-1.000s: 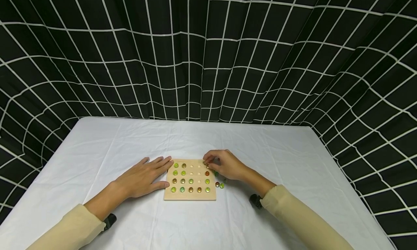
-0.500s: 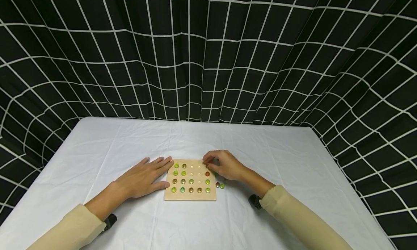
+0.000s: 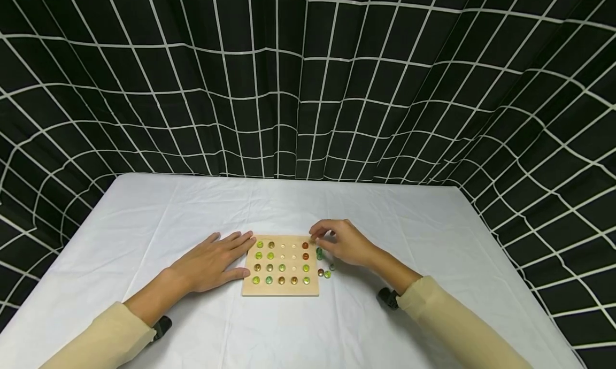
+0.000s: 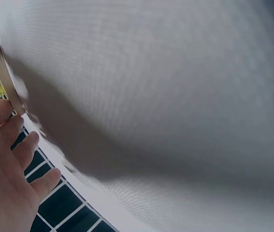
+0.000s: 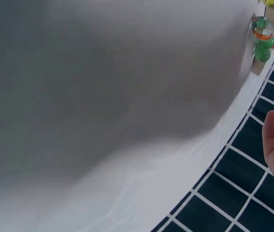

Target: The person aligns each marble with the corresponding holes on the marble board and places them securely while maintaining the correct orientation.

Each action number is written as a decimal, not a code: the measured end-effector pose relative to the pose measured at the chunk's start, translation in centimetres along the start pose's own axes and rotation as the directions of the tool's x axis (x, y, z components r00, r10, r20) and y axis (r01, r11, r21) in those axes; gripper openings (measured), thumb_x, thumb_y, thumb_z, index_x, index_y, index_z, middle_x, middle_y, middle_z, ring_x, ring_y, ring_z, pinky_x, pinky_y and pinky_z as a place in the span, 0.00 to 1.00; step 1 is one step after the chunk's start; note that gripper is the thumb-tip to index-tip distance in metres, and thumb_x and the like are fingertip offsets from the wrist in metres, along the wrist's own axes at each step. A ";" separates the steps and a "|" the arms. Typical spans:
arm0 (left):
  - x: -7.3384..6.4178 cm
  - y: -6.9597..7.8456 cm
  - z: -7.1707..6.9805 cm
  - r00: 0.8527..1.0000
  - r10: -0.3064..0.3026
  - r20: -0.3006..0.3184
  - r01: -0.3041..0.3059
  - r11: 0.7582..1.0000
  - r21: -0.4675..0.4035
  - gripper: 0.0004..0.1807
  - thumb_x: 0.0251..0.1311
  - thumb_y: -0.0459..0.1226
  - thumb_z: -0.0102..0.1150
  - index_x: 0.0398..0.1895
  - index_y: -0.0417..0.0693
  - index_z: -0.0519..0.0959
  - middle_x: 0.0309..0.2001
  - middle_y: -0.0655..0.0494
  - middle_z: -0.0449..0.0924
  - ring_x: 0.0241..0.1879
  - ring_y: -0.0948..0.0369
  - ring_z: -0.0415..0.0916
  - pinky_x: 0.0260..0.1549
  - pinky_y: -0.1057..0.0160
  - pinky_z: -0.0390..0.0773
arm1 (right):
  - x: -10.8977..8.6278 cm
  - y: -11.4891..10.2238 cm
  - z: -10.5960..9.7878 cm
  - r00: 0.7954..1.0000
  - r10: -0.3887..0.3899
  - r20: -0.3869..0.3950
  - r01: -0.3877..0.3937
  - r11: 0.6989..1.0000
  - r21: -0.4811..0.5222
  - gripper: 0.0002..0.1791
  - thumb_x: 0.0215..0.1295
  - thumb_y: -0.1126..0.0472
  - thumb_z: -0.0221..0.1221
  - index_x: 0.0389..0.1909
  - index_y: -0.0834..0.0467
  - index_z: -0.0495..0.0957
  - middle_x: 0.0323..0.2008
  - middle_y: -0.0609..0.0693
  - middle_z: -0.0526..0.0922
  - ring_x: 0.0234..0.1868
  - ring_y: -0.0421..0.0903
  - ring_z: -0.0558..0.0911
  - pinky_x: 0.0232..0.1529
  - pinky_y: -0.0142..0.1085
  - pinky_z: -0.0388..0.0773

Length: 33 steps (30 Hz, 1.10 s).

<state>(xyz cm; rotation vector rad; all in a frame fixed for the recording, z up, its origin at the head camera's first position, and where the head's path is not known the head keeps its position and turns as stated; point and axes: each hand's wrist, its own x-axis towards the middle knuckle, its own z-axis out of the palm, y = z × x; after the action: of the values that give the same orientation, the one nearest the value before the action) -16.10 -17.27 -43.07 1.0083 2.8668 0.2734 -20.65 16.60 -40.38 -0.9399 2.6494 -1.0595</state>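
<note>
On the table (image 3: 269, 331), the open left hand (image 3: 212, 262) touches the board (image 3: 279, 290); the right hand (image 3: 344, 243) looks loose, holding nothing, near green marbles (image 3: 320, 254) beside it — filling empty holes (image 3: 283, 246) seems the step, so next needs a pinch.

One board (image 3: 280, 290) between my left hand (image 3: 216, 263) and my right hand (image 3: 345, 243): fifteen seated marbles (image 3: 282, 267), five unfilled holes (image 3: 283, 256); near my right hand, at least five loose marbles (image 3: 328, 274).

Before me: board (image 3: 280, 291), smooth matt wood, grained edge; marbles (image 3: 281, 280), glossy, glass by look; table cover (image 3: 207, 331), matt cloth, lightly creased; curtain (image 3: 289, 85), matt cloth. My sleeves (image 3: 103, 337): matt cloth. My wrist cameras (image 3: 387, 298): apparently plastic.
</note>
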 end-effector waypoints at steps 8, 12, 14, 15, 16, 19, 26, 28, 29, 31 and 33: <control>0.0 0.0 0.0 1.000 0.009 -0.010 -0.009 1.000 0.005 0.40 0.71 0.61 0.46 0.78 0.50 0.58 0.77 0.53 0.56 0.74 0.48 0.57 0.68 0.35 0.55 | -2.1 1.1 -0.9 0.999 -0.020 0.031 0.019 0.999 0.034 0.11 0.63 0.70 0.65 0.46 0.59 0.83 0.38 0.47 0.88 0.42 0.39 0.83 0.45 0.47 0.78; 0.0 0.0 0.0 1.000 0.007 -0.007 -0.007 1.000 0.005 0.40 0.71 0.61 0.46 0.78 0.50 0.58 0.77 0.53 0.56 0.74 0.48 0.56 0.68 0.35 0.55 | -3.1 1.7 -1.1 0.997 -0.007 0.080 0.002 0.998 0.070 0.12 0.61 0.71 0.66 0.46 0.60 0.82 0.37 0.47 0.88 0.41 0.40 0.83 0.44 0.44 0.79; 0.0 0.0 0.0 1.000 0.008 -0.006 -0.008 1.000 0.005 0.40 0.71 0.61 0.46 0.78 0.50 0.57 0.77 0.52 0.56 0.74 0.48 0.56 0.68 0.35 0.55 | -3.5 2.0 -1.1 0.994 -0.003 0.112 -0.007 0.996 0.089 0.12 0.62 0.72 0.65 0.46 0.60 0.82 0.37 0.48 0.88 0.41 0.40 0.84 0.43 0.41 0.79; 0.0 0.0 0.0 1.000 0.008 -0.005 -0.008 1.000 0.003 0.40 0.71 0.61 0.46 0.78 0.50 0.57 0.77 0.52 0.56 0.74 0.48 0.56 0.68 0.35 0.55 | -3.7 2.0 -1.1 0.992 -0.002 0.126 -0.010 0.995 0.099 0.12 0.62 0.72 0.65 0.46 0.61 0.82 0.37 0.48 0.88 0.41 0.41 0.84 0.44 0.40 0.79; 0.0 -0.1 0.0 1.000 0.009 -0.005 -0.009 1.000 0.002 0.40 0.71 0.61 0.46 0.78 0.50 0.57 0.77 0.52 0.56 0.74 0.48 0.56 0.69 0.35 0.55 | -3.8 2.1 -1.1 0.990 -0.002 0.139 -0.013 0.994 0.107 0.12 0.62 0.72 0.65 0.46 0.61 0.82 0.37 0.48 0.88 0.41 0.41 0.84 0.44 0.39 0.80; 0.0 -0.1 0.1 1.000 0.012 -0.007 -0.012 1.000 0.000 0.40 0.71 0.61 0.46 0.78 0.50 0.57 0.77 0.52 0.56 0.74 0.48 0.56 0.69 0.36 0.55 | -4.1 2.3 -1.2 0.987 -0.003 0.161 -0.016 0.993 0.119 0.12 0.62 0.73 0.63 0.47 0.62 0.82 0.37 0.49 0.88 0.42 0.43 0.85 0.46 0.39 0.80; 0.0 -0.1 0.1 1.000 0.010 -0.006 -0.010 1.000 0.000 0.40 0.71 0.61 0.45 0.78 0.50 0.57 0.77 0.53 0.56 0.74 0.48 0.56 0.69 0.35 0.55 | -4.4 2.4 -1.0 0.983 0.006 0.183 -0.025 0.994 0.102 0.15 0.59 0.73 0.66 0.47 0.59 0.82 0.38 0.47 0.87 0.42 0.45 0.83 0.48 0.43 0.78; 0.0 -0.1 0.1 1.000 0.008 -0.005 -0.008 1.000 -0.002 0.40 0.71 0.61 0.46 0.78 0.50 0.57 0.77 0.53 0.56 0.74 0.48 0.56 0.68 0.35 0.55 | -4.4 2.4 -0.9 0.983 0.007 0.182 -0.024 0.995 0.094 0.15 0.59 0.72 0.67 0.47 0.59 0.82 0.38 0.46 0.87 0.42 0.45 0.83 0.49 0.42 0.78; 0.0 0.0 0.1 1.000 0.008 -0.004 -0.008 1.000 -0.003 0.40 0.71 0.61 0.46 0.78 0.50 0.57 0.77 0.53 0.56 0.74 0.48 0.56 0.68 0.35 0.55 | -4.4 2.4 -0.8 0.983 0.007 0.181 -0.024 0.995 0.092 0.15 0.59 0.72 0.67 0.47 0.59 0.82 0.38 0.46 0.87 0.42 0.45 0.83 0.49 0.42 0.79; 0.1 0.0 0.1 1.000 0.007 -0.005 -0.007 1.000 -0.004 0.40 0.71 0.61 0.46 0.78 0.50 0.58 0.77 0.53 0.56 0.74 0.48 0.56 0.68 0.35 0.55 | -4.3 2.5 -0.7 0.984 0.006 0.177 -0.022 0.996 0.091 0.15 0.59 0.71 0.68 0.47 0.59 0.82 0.38 0.45 0.87 0.42 0.45 0.83 0.49 0.41 0.79; 0.1 0.0 0.1 1.000 0.006 -0.003 -0.006 1.000 -0.005 0.40 0.71 0.61 0.46 0.78 0.50 0.58 0.77 0.53 0.56 0.74 0.48 0.56 0.68 0.35 0.55 | -4.3 2.5 -0.6 0.984 0.009 0.176 -0.026 0.996 0.091 0.16 0.58 0.71 0.68 0.47 0.59 0.82 0.37 0.44 0.87 0.42 0.46 0.83 0.49 0.40 0.79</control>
<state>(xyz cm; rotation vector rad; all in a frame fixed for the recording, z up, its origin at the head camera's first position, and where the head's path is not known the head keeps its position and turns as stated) -16.15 -17.24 -43.13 1.0171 2.8649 0.2822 -18.67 20.89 -42.03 -0.9429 2.4403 -1.0347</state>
